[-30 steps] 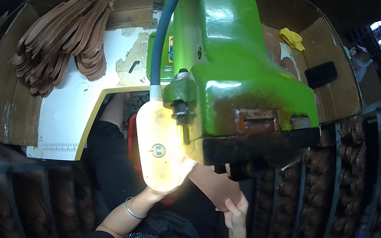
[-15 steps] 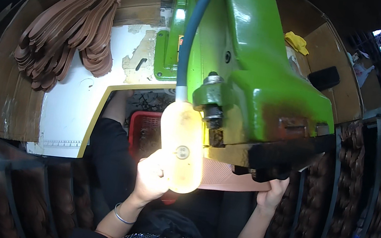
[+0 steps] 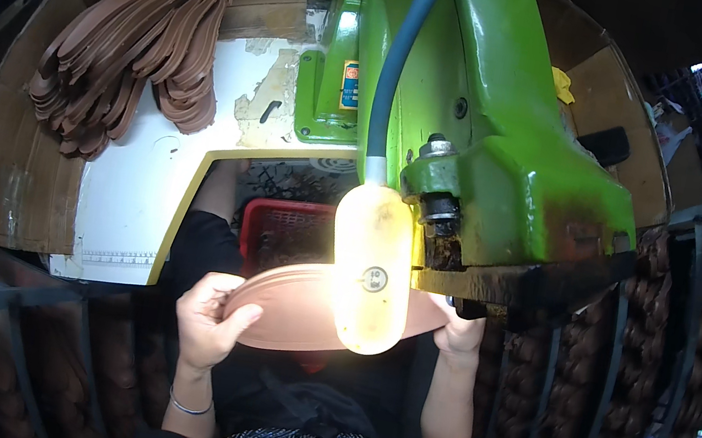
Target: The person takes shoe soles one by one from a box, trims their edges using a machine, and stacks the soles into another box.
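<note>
I hold a flat, pinkish-brown shoe sole (image 3: 294,307) level in front of me with both hands. My left hand (image 3: 209,318) grips its near left end. My right hand (image 3: 459,332) grips its right end, just under the head of a big green machine (image 3: 494,141). A glowing yellowish work lamp (image 3: 371,264) on a blue hose hangs in front of the sole and hides its middle.
A fanned stack of brown soles (image 3: 134,44) lies on the white worktable (image 3: 133,192) at the left, with cardboard walls around it. A red plastic basket (image 3: 288,232) sits below the table cut-out. Racks of brown soles (image 3: 652,362) line the right side.
Both hands have come up onto the sole, one at each end. The sole now shows wide and flat under the machine head. The view has moved slightly left.
</note>
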Available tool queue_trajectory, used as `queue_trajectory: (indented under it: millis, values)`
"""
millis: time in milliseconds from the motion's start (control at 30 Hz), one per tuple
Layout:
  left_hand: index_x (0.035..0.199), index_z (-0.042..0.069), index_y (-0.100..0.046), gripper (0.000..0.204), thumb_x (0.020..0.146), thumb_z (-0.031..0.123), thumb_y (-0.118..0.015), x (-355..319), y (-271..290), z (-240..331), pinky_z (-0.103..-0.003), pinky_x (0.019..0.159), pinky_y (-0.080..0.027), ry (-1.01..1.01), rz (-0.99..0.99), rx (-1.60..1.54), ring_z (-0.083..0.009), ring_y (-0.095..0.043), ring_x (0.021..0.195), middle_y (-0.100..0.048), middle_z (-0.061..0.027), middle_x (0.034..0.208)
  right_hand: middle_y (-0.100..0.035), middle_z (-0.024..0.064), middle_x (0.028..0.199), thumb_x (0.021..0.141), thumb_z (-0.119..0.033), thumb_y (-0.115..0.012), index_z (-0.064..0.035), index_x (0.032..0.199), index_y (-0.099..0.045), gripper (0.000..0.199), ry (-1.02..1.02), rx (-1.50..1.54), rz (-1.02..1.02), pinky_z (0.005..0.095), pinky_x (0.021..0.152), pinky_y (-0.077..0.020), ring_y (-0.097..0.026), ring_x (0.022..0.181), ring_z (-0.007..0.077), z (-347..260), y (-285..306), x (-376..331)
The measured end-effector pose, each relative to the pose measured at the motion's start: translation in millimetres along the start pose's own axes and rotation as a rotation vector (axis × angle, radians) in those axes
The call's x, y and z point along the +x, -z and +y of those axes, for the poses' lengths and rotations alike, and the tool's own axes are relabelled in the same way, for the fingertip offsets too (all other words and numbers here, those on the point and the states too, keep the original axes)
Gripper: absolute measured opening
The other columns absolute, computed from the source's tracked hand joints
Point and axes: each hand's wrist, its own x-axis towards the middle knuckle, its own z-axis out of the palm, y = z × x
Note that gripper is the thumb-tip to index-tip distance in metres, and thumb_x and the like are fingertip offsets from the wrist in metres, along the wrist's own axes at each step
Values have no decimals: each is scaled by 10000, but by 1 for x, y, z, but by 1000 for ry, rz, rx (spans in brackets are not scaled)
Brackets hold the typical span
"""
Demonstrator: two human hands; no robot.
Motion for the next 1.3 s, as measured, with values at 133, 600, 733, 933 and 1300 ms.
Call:
queue_trajectory:
  millis: [133,600,733,933,1300]
  values:
    - [985,-53,-547,249,756,-76,-644,-5,27,1,-227,728,-492,-3,-16,78,-118,-615,802,-641,-109,868,-592,77,1046,781,-50,-649,22,1107,-560,346,267,-406,-237,300,881,-427,-553,966,171,-20,-49,0]
    - [870,-27,-570,283,643,101,-678,49,-63,9,-403,552,-410,-755,-85,497,-330,-534,623,-576,-152,749,-622,61,884,769,-126,-718,18,965,-544,299,212,-224,8,215,723,-477,-581,802,90,-51,-31,-1]
    - [814,-46,-576,232,647,78,-677,49,-55,23,-294,525,-435,-405,-114,245,-260,-576,539,-587,-137,654,-635,77,915,784,-90,-685,23,941,-567,227,230,-199,-80,234,763,-469,-586,836,107,-47,-56,-5]
    - [869,-65,-593,160,713,-73,-633,15,-32,10,-200,564,-452,-163,88,314,-46,-561,633,-638,-22,715,-627,63,948,765,-4,-682,13,959,-572,224,44,216,-242,258,818,-463,-580,883,115,-35,-81,-5]
    - [921,-32,-636,215,770,109,-695,33,-99,36,-269,675,-487,-348,-359,506,-153,-624,746,-668,-132,842,-656,92,839,738,-58,-742,33,960,-576,293,446,-460,-62,242,681,-505,-629,766,126,-10,-74,-14]
